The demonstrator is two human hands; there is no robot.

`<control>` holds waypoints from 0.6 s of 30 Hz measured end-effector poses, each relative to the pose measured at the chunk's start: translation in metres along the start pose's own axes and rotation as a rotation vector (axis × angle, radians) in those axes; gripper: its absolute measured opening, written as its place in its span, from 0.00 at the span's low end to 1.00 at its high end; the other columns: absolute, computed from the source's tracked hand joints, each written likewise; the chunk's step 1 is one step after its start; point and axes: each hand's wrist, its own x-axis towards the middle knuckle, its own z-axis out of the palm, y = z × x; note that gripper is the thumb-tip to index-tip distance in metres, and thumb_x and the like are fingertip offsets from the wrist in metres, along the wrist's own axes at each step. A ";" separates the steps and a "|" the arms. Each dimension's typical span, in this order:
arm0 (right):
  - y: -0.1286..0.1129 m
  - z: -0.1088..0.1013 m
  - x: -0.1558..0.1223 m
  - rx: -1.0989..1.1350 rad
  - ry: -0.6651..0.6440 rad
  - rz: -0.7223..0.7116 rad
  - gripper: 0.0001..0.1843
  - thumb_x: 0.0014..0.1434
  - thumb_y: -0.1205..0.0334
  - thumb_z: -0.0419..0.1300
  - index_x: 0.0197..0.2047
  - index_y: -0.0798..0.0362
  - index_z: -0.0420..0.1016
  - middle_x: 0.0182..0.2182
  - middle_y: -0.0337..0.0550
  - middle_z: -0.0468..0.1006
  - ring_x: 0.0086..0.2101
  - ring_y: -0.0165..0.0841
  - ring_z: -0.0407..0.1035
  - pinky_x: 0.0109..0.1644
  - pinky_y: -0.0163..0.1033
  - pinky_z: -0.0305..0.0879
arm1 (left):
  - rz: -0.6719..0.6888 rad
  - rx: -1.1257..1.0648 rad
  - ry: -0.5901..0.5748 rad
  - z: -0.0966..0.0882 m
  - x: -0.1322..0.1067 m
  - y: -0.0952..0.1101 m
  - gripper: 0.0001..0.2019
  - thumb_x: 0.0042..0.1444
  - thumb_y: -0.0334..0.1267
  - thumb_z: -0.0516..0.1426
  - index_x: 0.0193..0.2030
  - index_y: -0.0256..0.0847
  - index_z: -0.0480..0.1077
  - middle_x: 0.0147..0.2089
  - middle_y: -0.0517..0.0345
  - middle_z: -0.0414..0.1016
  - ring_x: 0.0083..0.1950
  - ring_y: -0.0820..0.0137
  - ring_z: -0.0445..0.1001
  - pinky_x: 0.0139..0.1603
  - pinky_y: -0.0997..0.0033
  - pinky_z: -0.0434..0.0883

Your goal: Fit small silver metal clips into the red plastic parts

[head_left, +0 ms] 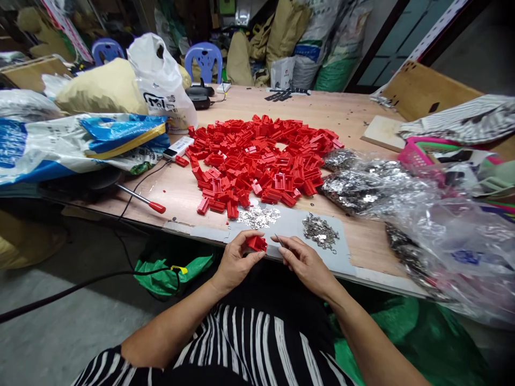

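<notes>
Between the thumb and fingers of my left hand (pixel 237 260) is a small red plastic housing (pixel 257 244), held over the table's front edge. My right hand (pixel 300 257), just to its right, pinches a small thin metal piece (pixel 277 240) whose tip points toward the housing, apart from it. Beyond my hands a pile of flat silvery metal pieces (pixel 259 216) lies on a grey mat (pixel 287 217). A second pile of darker small metal parts (pixel 321 230) lies on the mat to the right. Behind them spreads a large heap of red plastic housings (pixel 257 155).
Clear plastic bags of metal parts (pixel 366 185) and a pink basket (pixel 422 155) crowd the right side. At left are a lever with a red grip (pixel 155 206), a white box with a small display (pixel 179 148) and large sacks (pixel 100 91). A green bag (pixel 173 273) hangs below.
</notes>
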 end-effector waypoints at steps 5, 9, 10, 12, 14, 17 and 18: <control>-0.002 0.005 0.005 -0.196 0.025 -0.033 0.15 0.61 0.56 0.54 0.50 0.47 0.73 0.32 0.41 0.77 0.29 0.33 0.70 0.37 0.39 0.66 | 0.159 0.457 -0.020 -0.013 0.011 -0.003 0.17 0.53 0.32 0.60 0.51 0.43 0.70 0.50 0.53 0.76 0.50 0.65 0.74 0.54 0.63 0.70; -0.005 0.009 0.009 -0.286 0.032 -0.108 0.11 0.61 0.59 0.54 0.43 0.48 0.75 0.37 0.42 0.79 0.38 0.36 0.72 0.44 0.41 0.66 | 0.211 0.565 -0.069 -0.018 0.018 -0.008 0.19 0.53 0.31 0.59 0.53 0.44 0.70 0.51 0.53 0.76 0.52 0.64 0.74 0.55 0.61 0.70; -0.006 0.009 0.010 -0.294 0.026 -0.121 0.11 0.61 0.60 0.54 0.43 0.48 0.76 0.38 0.43 0.79 0.38 0.36 0.72 0.44 0.41 0.66 | 0.217 0.574 -0.083 -0.019 0.019 -0.009 0.19 0.53 0.31 0.59 0.53 0.44 0.70 0.51 0.53 0.76 0.52 0.64 0.74 0.55 0.61 0.70; -0.006 0.009 0.010 -0.309 0.011 -0.140 0.12 0.61 0.61 0.54 0.44 0.48 0.76 0.39 0.44 0.79 0.39 0.36 0.72 0.44 0.41 0.66 | 0.224 0.575 -0.104 -0.021 0.021 -0.009 0.19 0.52 0.30 0.60 0.53 0.45 0.70 0.50 0.54 0.77 0.52 0.65 0.75 0.54 0.62 0.70; -0.005 0.009 0.011 -0.319 -0.002 -0.158 0.12 0.61 0.62 0.54 0.44 0.48 0.77 0.39 0.44 0.79 0.39 0.36 0.72 0.44 0.41 0.66 | 0.228 0.566 -0.116 -0.022 0.022 -0.008 0.20 0.52 0.30 0.60 0.52 0.46 0.71 0.49 0.55 0.77 0.52 0.65 0.75 0.55 0.62 0.71; -0.004 0.008 0.011 -0.335 -0.014 -0.175 0.13 0.61 0.63 0.53 0.44 0.47 0.77 0.39 0.44 0.78 0.39 0.36 0.72 0.45 0.41 0.66 | 0.232 0.553 -0.127 -0.023 0.023 -0.008 0.21 0.51 0.29 0.60 0.53 0.46 0.71 0.49 0.56 0.78 0.52 0.65 0.75 0.55 0.63 0.70; -0.004 0.009 0.011 -0.341 -0.017 -0.178 0.13 0.61 0.64 0.53 0.44 0.47 0.77 0.39 0.44 0.78 0.39 0.36 0.72 0.45 0.41 0.66 | 0.230 0.553 -0.129 -0.024 0.024 -0.009 0.21 0.51 0.29 0.60 0.52 0.46 0.71 0.49 0.56 0.78 0.51 0.65 0.75 0.55 0.63 0.71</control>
